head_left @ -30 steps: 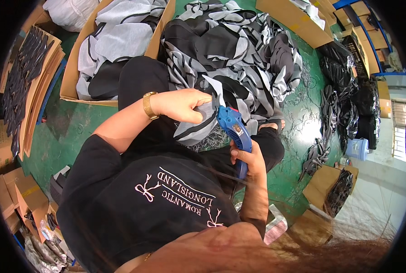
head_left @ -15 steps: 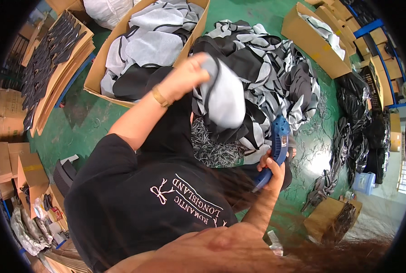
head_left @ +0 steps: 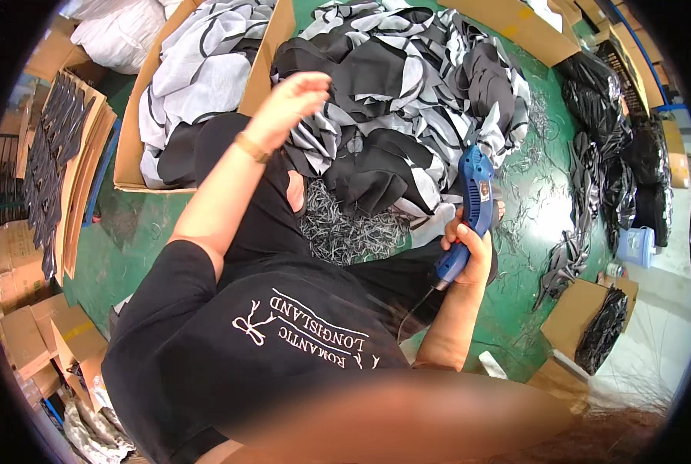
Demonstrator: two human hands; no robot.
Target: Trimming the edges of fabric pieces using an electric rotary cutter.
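Observation:
My left hand (head_left: 303, 97) is raised over the near left edge of a big pile of grey-white and black fabric pieces (head_left: 372, 73). Its fingers are stretched out and nothing shows in them. A blue corded power tool (head_left: 478, 189) is gripped in my right hand (head_left: 469, 247), its head pointing away from me at the pile's right side. The tool's exact kind I cannot make out. Thin dark and grey scraps (head_left: 349, 232) lie heaped between my legs, in front of the pile.
To the left of the pile stands a cardboard box (head_left: 272, 66) full of similar pieces. Farther left, black parts (head_left: 51, 162) lie on stacked cardboard. Another cardboard box (head_left: 516, 27) is at the far right, near black plastic bags (head_left: 597, 97). Scraps litter the green floor (head_left: 527, 255).
The grey-white fabric piece has left my left hand, which has moved slightly left. My right hand still holds the blue tool. The view has shifted.

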